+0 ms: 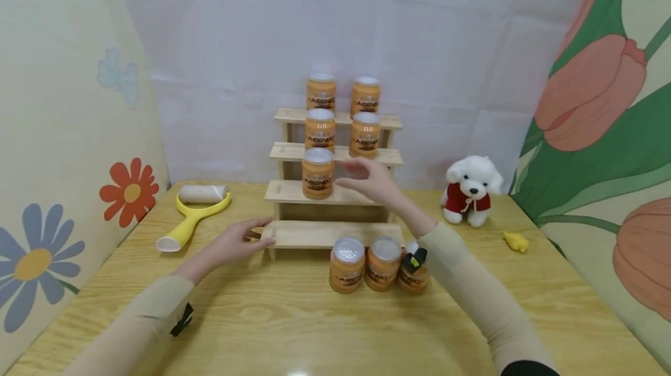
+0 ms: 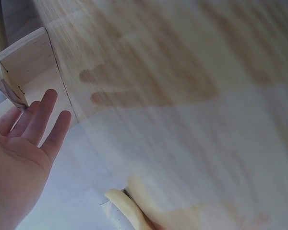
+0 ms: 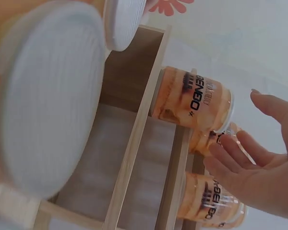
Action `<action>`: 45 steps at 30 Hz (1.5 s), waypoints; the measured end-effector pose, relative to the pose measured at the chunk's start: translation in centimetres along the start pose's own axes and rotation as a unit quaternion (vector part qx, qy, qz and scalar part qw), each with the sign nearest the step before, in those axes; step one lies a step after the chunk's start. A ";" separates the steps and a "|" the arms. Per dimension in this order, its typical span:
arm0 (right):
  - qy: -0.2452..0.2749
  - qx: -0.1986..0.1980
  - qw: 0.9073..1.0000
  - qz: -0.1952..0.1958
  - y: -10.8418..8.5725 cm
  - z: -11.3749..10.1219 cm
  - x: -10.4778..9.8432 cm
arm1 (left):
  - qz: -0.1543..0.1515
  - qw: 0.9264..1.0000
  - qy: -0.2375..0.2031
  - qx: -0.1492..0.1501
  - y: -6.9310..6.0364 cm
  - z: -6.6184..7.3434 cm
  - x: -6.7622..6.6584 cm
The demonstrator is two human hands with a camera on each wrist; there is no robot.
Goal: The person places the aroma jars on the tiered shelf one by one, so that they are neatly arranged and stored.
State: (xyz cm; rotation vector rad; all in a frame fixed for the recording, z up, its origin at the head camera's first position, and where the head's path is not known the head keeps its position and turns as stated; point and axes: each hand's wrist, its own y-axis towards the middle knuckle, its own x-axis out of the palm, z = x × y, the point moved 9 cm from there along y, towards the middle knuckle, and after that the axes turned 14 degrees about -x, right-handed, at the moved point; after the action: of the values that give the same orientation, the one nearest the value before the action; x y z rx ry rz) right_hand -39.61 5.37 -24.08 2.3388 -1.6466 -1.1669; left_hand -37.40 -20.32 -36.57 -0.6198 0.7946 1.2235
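Note:
A stepped wooden rack (image 1: 314, 235) stands mid-table, holding orange jars with pale lids. Two sit on the top step, two on the step below, and a single jar (image 1: 317, 177) on the step under that. My right hand (image 1: 373, 183) is just right of this single jar, fingers and thumb apart and nothing held; the right wrist view shows the same hand (image 3: 259, 167) spread beside the jars. My left hand (image 1: 236, 243) is at the left end of the lowest step. In the left wrist view its fingers (image 2: 47, 112) extend by the wood; contact is unclear.
Three more jars (image 1: 347, 265) stand in a row before the rack's right half, the rightmost partly behind a black wrist device. A yellow-handled lint roller (image 1: 191, 213) lies left. A white plush dog (image 1: 473, 190) and small yellow toy (image 1: 516, 242) are right.

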 end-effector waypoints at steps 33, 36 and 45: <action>-0.039 -0.044 0.998 -0.023 -11.8 2.9 -4.5 | 0.015 1.000 -0.005 0.024 0.1 0.5 -0.2; -0.051 -0.042 0.997 -0.025 -12.8 3.4 -4.6 | 0.014 1.000 -0.006 0.024 0.2 0.5 -0.1; -0.057 0.001 0.998 -0.040 -14.9 5.8 -4.1 | 0.011 1.000 -0.003 0.020 0.2 0.2 -0.1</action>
State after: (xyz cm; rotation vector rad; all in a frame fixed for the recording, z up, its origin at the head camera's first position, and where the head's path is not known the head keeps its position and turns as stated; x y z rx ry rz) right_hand -31.97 17.33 -32.60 2.4018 -1.6000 -1.3386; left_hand -37.56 -20.22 -36.38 -0.5751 0.8204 1.2269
